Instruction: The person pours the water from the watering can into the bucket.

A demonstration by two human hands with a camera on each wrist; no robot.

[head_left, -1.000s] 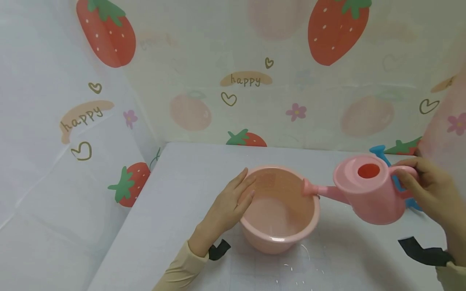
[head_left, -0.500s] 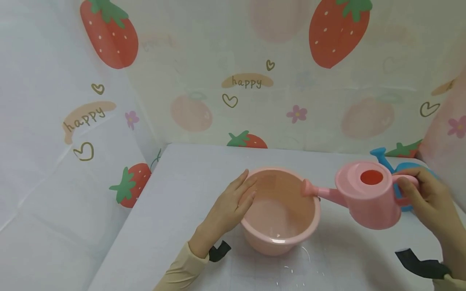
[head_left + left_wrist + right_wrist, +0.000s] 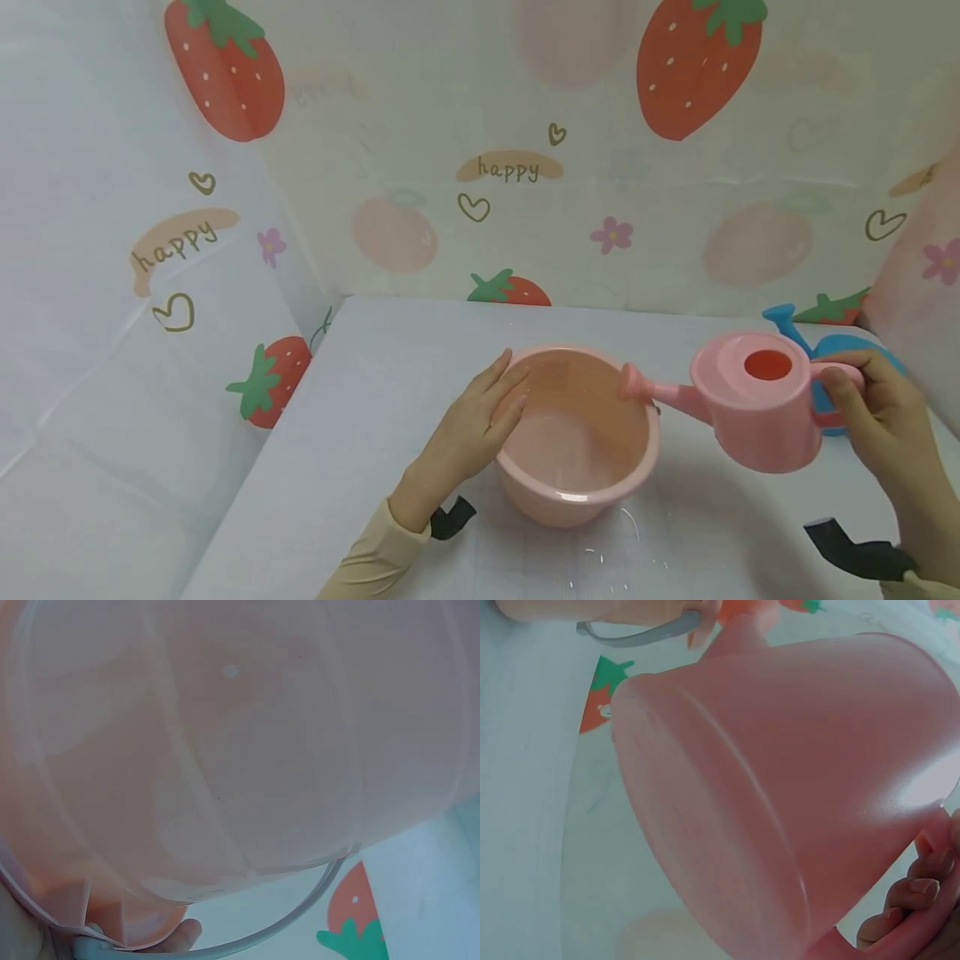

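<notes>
A pale pink bucket (image 3: 561, 492) stands upright on the white table. My left hand (image 3: 472, 421) rests on the left part of its rim with mostly straight fingers. The left wrist view shows the bucket's outer wall (image 3: 255, 735) up close and a grey bail handle (image 3: 281, 922) beside a fingertip. Held off the table, a pink watering can (image 3: 765, 425) is gripped at its handle by my right hand (image 3: 888, 417). Its spout (image 3: 637, 385) reaches over the bucket's right rim. In the right wrist view, curled fingers (image 3: 911, 892) wrap the handle. I see no water stream.
Behind the pink can, partly hidden, is a blue watering can (image 3: 847, 346). Small shiny marks, perhaps drops, dot the table (image 3: 360, 400) in front of the bucket. Strawberry-printed sheeting (image 3: 420, 108) encloses the back and sides.
The pink watering can has come down slightly and shifted a little left at its body, and my right wrist has swung left. The bucket and my left hand stay put.
</notes>
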